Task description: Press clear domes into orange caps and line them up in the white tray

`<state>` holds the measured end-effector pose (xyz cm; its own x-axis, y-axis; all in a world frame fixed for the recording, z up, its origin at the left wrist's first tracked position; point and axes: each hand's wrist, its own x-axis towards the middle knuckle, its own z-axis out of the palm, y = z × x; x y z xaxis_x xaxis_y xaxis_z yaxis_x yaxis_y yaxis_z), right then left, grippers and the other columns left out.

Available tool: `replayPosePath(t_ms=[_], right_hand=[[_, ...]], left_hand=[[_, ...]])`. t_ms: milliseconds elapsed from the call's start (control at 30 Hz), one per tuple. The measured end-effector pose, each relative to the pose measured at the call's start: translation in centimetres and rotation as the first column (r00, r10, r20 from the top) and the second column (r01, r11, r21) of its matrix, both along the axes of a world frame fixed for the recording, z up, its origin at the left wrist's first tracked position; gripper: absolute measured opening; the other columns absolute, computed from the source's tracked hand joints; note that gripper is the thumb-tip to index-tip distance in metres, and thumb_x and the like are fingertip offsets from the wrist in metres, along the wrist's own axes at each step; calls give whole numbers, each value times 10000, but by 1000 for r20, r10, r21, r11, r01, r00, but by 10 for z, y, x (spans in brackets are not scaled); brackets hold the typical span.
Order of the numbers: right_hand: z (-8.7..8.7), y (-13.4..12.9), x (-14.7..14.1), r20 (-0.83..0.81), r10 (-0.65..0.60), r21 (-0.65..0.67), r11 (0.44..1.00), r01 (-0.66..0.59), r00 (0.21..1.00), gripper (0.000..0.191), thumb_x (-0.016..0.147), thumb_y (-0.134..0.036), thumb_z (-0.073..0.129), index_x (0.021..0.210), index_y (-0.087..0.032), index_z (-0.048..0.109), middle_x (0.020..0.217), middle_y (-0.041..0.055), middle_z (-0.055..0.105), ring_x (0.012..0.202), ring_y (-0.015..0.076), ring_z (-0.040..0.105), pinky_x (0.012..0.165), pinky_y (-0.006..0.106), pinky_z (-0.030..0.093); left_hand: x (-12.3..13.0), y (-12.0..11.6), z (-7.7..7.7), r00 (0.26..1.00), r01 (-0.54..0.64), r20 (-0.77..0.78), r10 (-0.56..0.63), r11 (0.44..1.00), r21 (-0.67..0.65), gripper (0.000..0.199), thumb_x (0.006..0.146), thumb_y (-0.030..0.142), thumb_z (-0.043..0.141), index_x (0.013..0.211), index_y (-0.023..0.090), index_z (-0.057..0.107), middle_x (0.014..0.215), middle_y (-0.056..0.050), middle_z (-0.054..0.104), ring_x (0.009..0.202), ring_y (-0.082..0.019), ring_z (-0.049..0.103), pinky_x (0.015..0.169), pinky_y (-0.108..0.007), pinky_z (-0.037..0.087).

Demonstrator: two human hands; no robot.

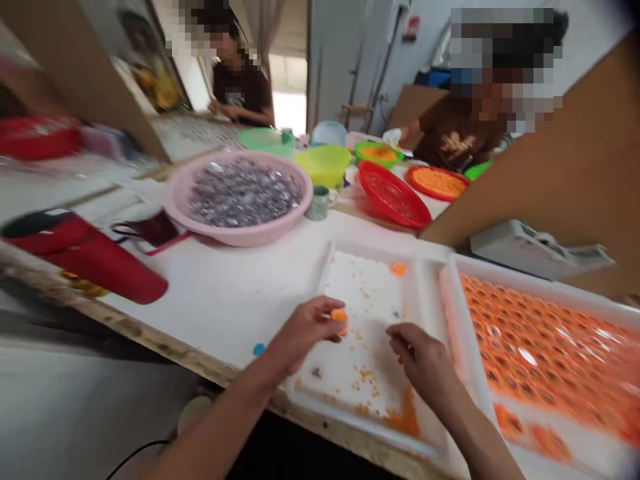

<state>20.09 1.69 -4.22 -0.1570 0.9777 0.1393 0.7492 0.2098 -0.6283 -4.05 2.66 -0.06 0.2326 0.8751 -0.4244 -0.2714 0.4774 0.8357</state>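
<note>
My left hand [313,328] is closed around small orange round pieces [339,316], pinched between thumb and fingers above the left side of a shallow white tray [370,427]. Over the tray's right side is my right hand [420,357], its fingers curled together; what they hold, if anything, is too small to make out. Tiny orange bits [367,380] are scattered on the tray floor. A single orange disc [398,269] lies near its far right corner, and small dark pieces [317,373] rest inside too.
To the right, a white tray [453,273] holds rows of orange pieces. A pink basin [175,193] of shiny clear-and-dark pieces, a green cup [318,203] and a red sieve [425,217] stand behind. A red tumbler [95,257] lies left. Two people sit across the table.
</note>
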Motion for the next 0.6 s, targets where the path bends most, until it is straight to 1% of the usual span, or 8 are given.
replayPosePath(t_ms=[67, 167, 233, 300, 367, 433, 500, 600], right_hand=[[4, -2, 24, 18, -99, -85, 991, 101, 995, 143, 893, -248, 548, 892, -179, 674, 770, 54, 689, 641, 173, 658, 608, 314, 547], [18, -3, 36, 27, -198, -123, 972, 200, 980, 138, 846, -236, 546, 808, -185, 669, 662, 33, 668, 563, 177, 648, 553, 299, 522], [24, -5, 31, 67, -146, -132, 979, 153, 987, 133, 838, -207, 541, 795, -187, 665, 687, 33, 678, 598, 179, 655, 568, 289, 518], [24, -4, 23, 195, -81, -71, 993, 97, 977, 169, 847, -144, 511, 837, -175, 676, 776, 54, 702, 678, 182, 662, 616, 284, 518], [21, 0, 16, 357, -86, 29, 996, 81, 930, 249, 853, -65, 459, 916, -144, 687, 880, 98, 710, 788, 204, 649, 689, 304, 508], [15, 5, 12, 468, -113, 95, 992, 77, 876, 301, 838, -10, 428, 938, -113, 692, 897, 140, 700, 864, 252, 608, 741, 355, 476], [9, 9, 8, 514, -82, 76, 996, 50, 854, 292, 804, 16, 437, 866, -108, 694, 832, 160, 682, 880, 292, 564, 764, 404, 432], [-1, 14, 3, 540, 17, 14, 999, -29, 841, 260, 745, 46, 469, 741, -120, 669, 759, 167, 655, 875, 306, 534, 807, 442, 381]], left_hand=[[-7, 7, -9, 998, 13, -54, -10, 998, 55, 346, 744, 226, 762, 1072, 175, 666, 966, -30, 672, 871, -151, 621, 740, -256, 516], [-15, 13, -9, 986, 48, -163, -25, 990, 136, 365, 793, 308, 708, 1131, 186, 646, 1112, -74, 661, 897, -188, 657, 741, -309, 556], [-16, 13, -6, 980, 63, -195, -31, 985, 162, 340, 807, 313, 692, 1122, 195, 641, 1121, -71, 662, 908, -200, 671, 767, -335, 573], [-15, 14, -4, 974, 73, -222, -32, 981, 180, 310, 809, 313, 692, 1094, 197, 651, 1087, -62, 676, 908, -200, 673, 793, -346, 577], [-15, 15, -3, 969, 71, -247, -25, 982, 178, 307, 801, 313, 704, 1084, 199, 665, 1051, -55, 691, 874, -191, 676, 807, -353, 576], [-16, 17, -4, 965, 63, -263, -14, 982, 177, 318, 790, 306, 715, 1087, 201, 675, 1020, -53, 706, 845, -187, 676, 812, -360, 576], [-19, 19, -3, 962, 55, -271, -1, 980, 189, 325, 789, 300, 714, 1096, 200, 679, 1013, -56, 712, 853, -191, 675, 810, -362, 577], [-23, 19, 1, 957, 44, -288, 17, 978, 202, 313, 793, 295, 706, 1088, 193, 684, 1017, -60, 710, 875, -198, 675, 793, -356, 583]])
